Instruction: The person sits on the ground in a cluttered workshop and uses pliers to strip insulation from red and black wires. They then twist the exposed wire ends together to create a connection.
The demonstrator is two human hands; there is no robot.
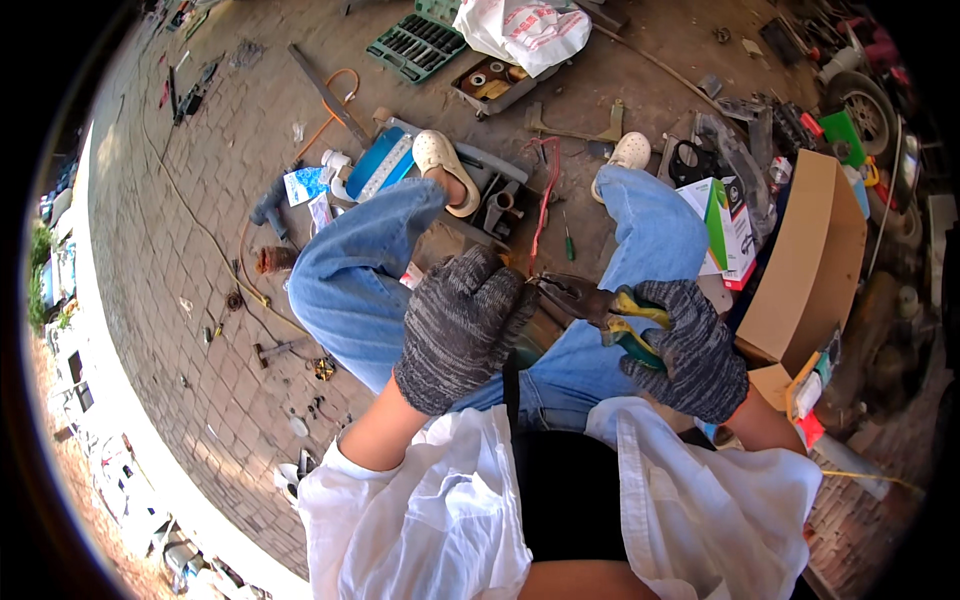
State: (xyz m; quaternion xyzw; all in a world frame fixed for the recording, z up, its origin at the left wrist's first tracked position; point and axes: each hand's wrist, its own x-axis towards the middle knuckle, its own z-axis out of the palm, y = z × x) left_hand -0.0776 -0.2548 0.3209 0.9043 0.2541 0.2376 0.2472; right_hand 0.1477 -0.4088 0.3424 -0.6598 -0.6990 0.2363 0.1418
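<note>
Both hands wear dark grey knitted gloves. My right hand is closed round the green and yellow handles of a pair of pliers. The metal jaws point left, towards the fingertips of my left hand. That hand is closed in a pinch on the end of a thin red wire, which runs away from me between my feet. The jaws are at the wire's end; whether they grip it I cannot tell. A green-handled screwdriver lies on the ground just beyond the pliers.
An open cardboard box stands at my right, beside a white and green box. Left lie a heat-gun-shaped tool and a hammer. A green socket case and a white plastic bag sit farther off on the brick paving.
</note>
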